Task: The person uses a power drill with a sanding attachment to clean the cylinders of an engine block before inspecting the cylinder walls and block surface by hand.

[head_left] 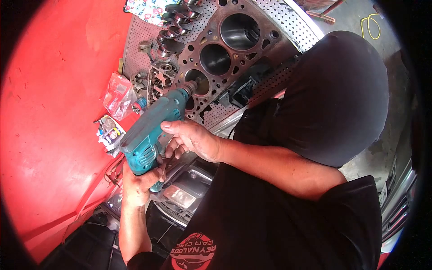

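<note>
A teal power drill (pixel 155 121) points up and right. Its chuck end (pixel 186 87) is at a bore of the engine block (pixel 209 38), where the attached tool is hard to make out. My left hand (pixel 139 184) is closed around the drill's rear grip. My right hand (pixel 193 139) lies against the drill's side, thumb on the housing and fingers curled beside it. Left of the block are a crankshaft (pixel 168 33), a piston (pixel 145 46) and other metal engine parts (pixel 157 78).
The block stands on a perforated metal surface (pixel 135 45). At left are a clear plastic bag (pixel 119 96), small packets (pixel 109 132) and a red panel (pixel 58 99). A large rounded black fabric form (pixel 337 99) fills the right. A yellow cord (pixel 369 27) lies on the floor.
</note>
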Available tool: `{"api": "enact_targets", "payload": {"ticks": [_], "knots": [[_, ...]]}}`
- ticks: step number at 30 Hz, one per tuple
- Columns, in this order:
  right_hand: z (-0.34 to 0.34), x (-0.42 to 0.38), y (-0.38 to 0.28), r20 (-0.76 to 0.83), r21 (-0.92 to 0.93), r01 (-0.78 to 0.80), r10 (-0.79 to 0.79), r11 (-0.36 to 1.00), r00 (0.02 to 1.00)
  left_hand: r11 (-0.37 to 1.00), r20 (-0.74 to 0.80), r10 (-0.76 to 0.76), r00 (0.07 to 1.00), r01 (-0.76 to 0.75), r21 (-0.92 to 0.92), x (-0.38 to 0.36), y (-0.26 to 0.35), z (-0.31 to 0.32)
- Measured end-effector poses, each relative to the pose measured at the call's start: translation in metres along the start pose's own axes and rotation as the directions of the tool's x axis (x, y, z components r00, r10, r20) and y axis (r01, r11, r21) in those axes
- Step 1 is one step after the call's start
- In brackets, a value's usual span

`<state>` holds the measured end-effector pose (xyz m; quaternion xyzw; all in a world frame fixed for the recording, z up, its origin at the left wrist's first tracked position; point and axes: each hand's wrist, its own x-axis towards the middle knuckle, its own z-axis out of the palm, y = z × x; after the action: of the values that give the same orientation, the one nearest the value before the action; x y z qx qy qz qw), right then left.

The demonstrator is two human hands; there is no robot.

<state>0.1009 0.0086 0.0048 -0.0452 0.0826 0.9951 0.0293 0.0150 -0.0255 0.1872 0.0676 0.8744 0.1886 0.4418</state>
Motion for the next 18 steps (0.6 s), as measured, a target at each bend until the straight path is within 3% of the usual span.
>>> {"api": "enact_targets", "payload": {"ticks": [5,18], "knots": [[0.011,-0.004,-0.004,0.084,-0.035,-0.027,0.03,0.999,0.996,0.996,-0.088,0.015,0.996,-0.007,0.09,-0.014,0.005,-0.006],[-0.008,0.004,0.0,-0.016,-0.004,-0.009,0.009,1.0,1.0,0.998,0.082,0.029,0.996,-0.033,0.052,0.011,-0.005,-0.006]]}}
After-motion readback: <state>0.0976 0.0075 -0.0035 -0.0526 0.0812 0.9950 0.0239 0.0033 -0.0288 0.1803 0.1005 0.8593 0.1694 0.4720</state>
